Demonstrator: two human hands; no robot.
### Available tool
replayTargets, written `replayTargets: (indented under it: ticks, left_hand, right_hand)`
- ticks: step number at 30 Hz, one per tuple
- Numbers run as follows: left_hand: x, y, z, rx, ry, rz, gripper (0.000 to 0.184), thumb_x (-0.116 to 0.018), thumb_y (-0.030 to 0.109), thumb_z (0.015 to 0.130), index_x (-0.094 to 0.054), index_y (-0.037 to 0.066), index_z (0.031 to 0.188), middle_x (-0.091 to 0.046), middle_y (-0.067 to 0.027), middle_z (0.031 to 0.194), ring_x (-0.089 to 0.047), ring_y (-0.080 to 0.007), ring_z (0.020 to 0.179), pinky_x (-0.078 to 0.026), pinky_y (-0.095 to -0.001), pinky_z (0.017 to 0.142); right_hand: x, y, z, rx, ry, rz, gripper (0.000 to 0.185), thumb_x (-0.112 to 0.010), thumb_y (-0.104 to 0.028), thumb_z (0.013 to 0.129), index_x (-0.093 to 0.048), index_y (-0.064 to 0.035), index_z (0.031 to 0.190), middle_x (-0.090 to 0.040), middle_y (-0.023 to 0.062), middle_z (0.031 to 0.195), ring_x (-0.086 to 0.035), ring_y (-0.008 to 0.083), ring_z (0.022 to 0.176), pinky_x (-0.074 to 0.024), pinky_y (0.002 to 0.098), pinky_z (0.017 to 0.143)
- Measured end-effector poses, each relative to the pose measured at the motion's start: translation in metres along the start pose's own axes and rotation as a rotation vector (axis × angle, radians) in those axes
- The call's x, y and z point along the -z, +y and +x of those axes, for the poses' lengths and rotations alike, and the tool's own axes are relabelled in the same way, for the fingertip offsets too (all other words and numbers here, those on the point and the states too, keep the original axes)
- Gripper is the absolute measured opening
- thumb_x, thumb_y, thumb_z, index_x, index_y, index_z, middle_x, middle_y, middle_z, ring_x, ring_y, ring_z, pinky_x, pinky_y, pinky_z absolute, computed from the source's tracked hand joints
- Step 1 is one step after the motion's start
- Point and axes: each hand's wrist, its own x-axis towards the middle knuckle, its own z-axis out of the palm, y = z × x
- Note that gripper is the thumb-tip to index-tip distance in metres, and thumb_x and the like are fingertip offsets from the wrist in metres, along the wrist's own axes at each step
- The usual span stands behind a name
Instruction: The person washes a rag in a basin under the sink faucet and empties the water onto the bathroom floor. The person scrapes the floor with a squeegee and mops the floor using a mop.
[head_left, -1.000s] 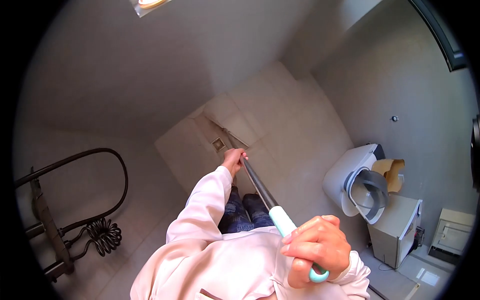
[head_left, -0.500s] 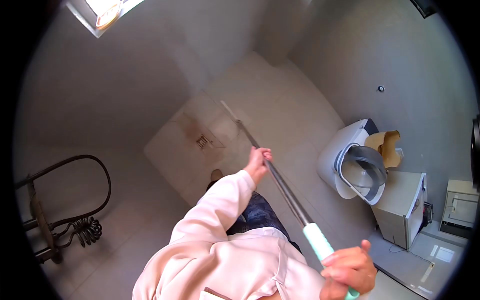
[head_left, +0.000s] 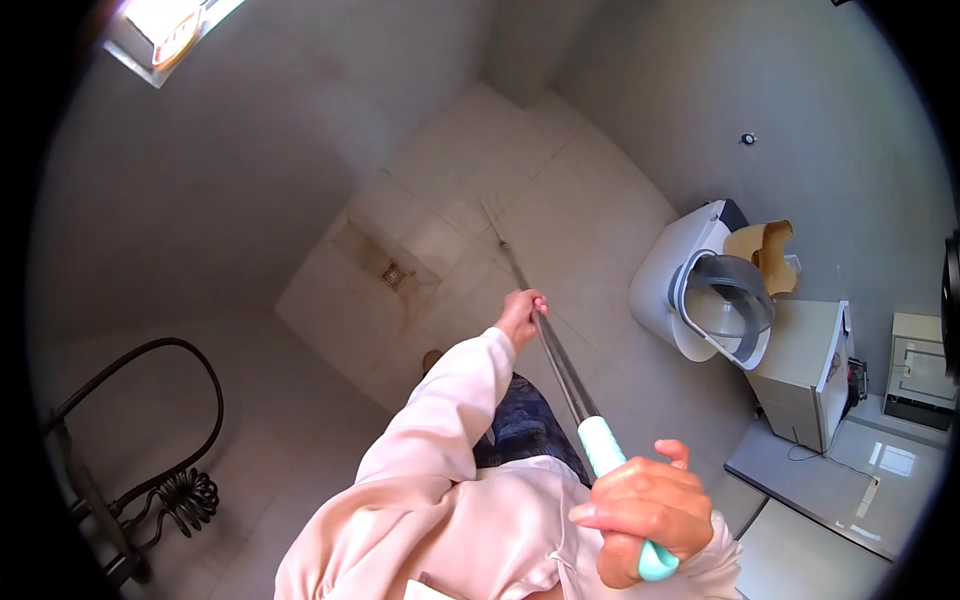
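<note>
My left hand (head_left: 521, 317) is closed around the middle of the metal pole of a floor squeegee (head_left: 565, 370). My right hand (head_left: 650, 510) grips its mint-green handle (head_left: 601, 445) close to my body, index finger raised off it. The squeegee's thin, pale head (head_left: 491, 218) lies on the tiled floor (head_left: 590, 250) at the far end of the pole. Left of the head, a square floor drain (head_left: 394, 275) sits in a brownish, stained patch of tile.
On the right stand a white bin-like container (head_left: 665, 290) with a grey-rimmed bucket (head_left: 690, 300), torn cardboard (head_left: 770, 255) and a white cabinet (head_left: 800, 370). A dark hose with a coiled cord (head_left: 188, 502) is at left. Grey walls (head_left: 250, 180) enclose the floor.
The squeegee head has moved right across the floor, farther from the drain. My right hand has shifted left and slightly up in view with the handle. The camera view has turned slightly.
</note>
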Motion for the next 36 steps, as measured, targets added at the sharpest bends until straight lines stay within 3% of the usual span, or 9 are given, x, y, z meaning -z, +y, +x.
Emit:
replayTargets:
  ticks: [6, 10, 13, 14, 16, 19, 23, 30, 36]
  left_hand:
    - [0.049, 0.043, -0.057, -0.08, 0.057, -0.034, 0.042, -0.04, -0.006, 0.076, -0.021, 0.006, 0.11, -0.038, -0.0029, 0.055, -0.041, -0.0101, 0.042, -0.038, -0.0228, 0.036]
    - [0.058, 0.054, -0.088, -0.195, 0.155, -0.018, 0.011, -0.039, 0.0, 0.077, -0.037, 0.003, 0.067, -0.04, -0.0017, 0.053, -0.038, -0.0069, 0.041, -0.038, -0.0178, 0.037]
    - [0.081, 0.055, -0.089, -0.11, -0.025, -0.22, 0.022, -0.039, -0.006, 0.075, -0.031, 0.005, 0.092, -0.04, -0.0032, 0.057, -0.041, -0.0106, 0.045, -0.04, -0.0248, 0.039]
    - [0.078, 0.052, -0.097, -0.162, -0.06, -0.216, 0.011, -0.04, -0.005, 0.075, -0.036, 0.003, 0.081, -0.04, -0.0037, 0.057, -0.043, -0.0116, 0.048, -0.041, -0.0247, 0.041]
    - [0.073, 0.05, -0.112, -0.288, 0.021, -0.337, 0.007, -0.039, -0.002, 0.075, -0.038, 0.002, 0.07, -0.041, -0.0046, 0.057, -0.045, -0.0133, 0.051, -0.041, -0.0251, 0.043]
    - [0.082, 0.075, -0.119, -0.397, -0.05, -0.372, 0.008, -0.04, 0.001, 0.076, -0.039, 0.002, 0.069, -0.042, -0.0054, 0.058, -0.046, -0.0144, 0.053, -0.042, -0.0252, 0.045]
    - [0.096, 0.148, -0.13, -0.407, -0.119, -0.571, 0.011, -0.043, 0.005, 0.076, -0.039, 0.004, 0.066, -0.041, -0.0049, 0.058, -0.046, -0.0143, 0.052, -0.043, -0.0255, 0.045]
    - [0.13, 0.251, -0.102, -0.527, 0.02, -0.581, 0.014, -0.039, 0.007, 0.08, -0.037, 0.006, 0.066, -0.039, -0.0026, 0.054, -0.042, -0.0107, 0.045, -0.038, -0.0206, 0.038]
    - [0.149, 0.244, -0.04, -0.564, 0.386, -0.019, 0.009, -0.036, 0.005, 0.077, -0.039, 0.005, 0.068, -0.04, -0.0065, 0.049, -0.039, -0.0164, 0.037, -0.03, -0.0262, 0.031]
  right_hand:
    - [-0.013, -0.028, 0.001, 0.114, -0.011, 0.192, 0.011, -0.047, -0.005, 0.07, -0.058, -0.0094, 0.072, -0.058, 0.0033, 0.061, -0.058, 0.0149, 0.056, -0.0333, 0.0266, 0.082]
    - [-0.02, -0.036, -0.004, 0.117, -0.074, 0.256, 0.013, -0.048, -0.005, 0.068, -0.058, -0.0085, 0.074, -0.059, 0.004, 0.063, -0.058, 0.0144, 0.058, -0.0324, 0.0264, 0.083]
    - [-0.02, -0.051, -0.006, 0.067, -0.102, 0.219, 0.007, -0.049, -0.004, 0.067, -0.054, -0.0085, 0.069, -0.057, 0.0038, 0.06, -0.057, 0.0155, 0.057, -0.0326, 0.0284, 0.083]
    - [-0.022, -0.054, -0.007, 0.094, -0.121, 0.233, 0.007, -0.049, -0.004, 0.067, -0.054, -0.0085, 0.069, -0.057, 0.0038, 0.06, -0.057, 0.0155, 0.057, -0.0326, 0.0284, 0.083]
    - [-0.029, -0.065, -0.009, -0.193, 0.36, 0.466, 0.007, -0.05, -0.003, 0.066, -0.047, -0.0084, 0.062, -0.049, 0.0026, 0.053, -0.051, 0.0154, 0.052, -0.0358, 0.0296, 0.077]
    - [-0.04, -0.067, 0.007, -0.193, 0.539, 0.634, 0.019, -0.047, -0.009, 0.07, -0.036, -0.0098, 0.054, -0.037, 0.0008, 0.048, -0.039, 0.0129, 0.049, -0.0354, 0.0281, 0.063]
    - [-0.066, -0.046, 0.025, -0.072, 0.302, 0.763, 0.023, -0.052, -0.025, 0.072, -0.037, -0.0089, 0.066, -0.036, 0.0027, 0.063, -0.039, 0.0163, 0.061, -0.0355, 0.0267, 0.059]
    - [-0.118, 0.016, 0.071, 0.142, -0.083, 0.567, 0.014, -0.042, -0.006, 0.064, -0.039, -0.0072, 0.05, -0.047, 0.0037, 0.053, -0.057, 0.0212, 0.06, -0.035, 0.0273, 0.074]
    - [-0.133, 0.042, 0.074, 0.019, 0.065, 0.715, 0.014, -0.038, -0.004, 0.064, -0.035, -0.003, 0.05, -0.045, 0.0079, 0.051, -0.047, 0.0201, 0.048, -0.039, 0.0303, 0.049]
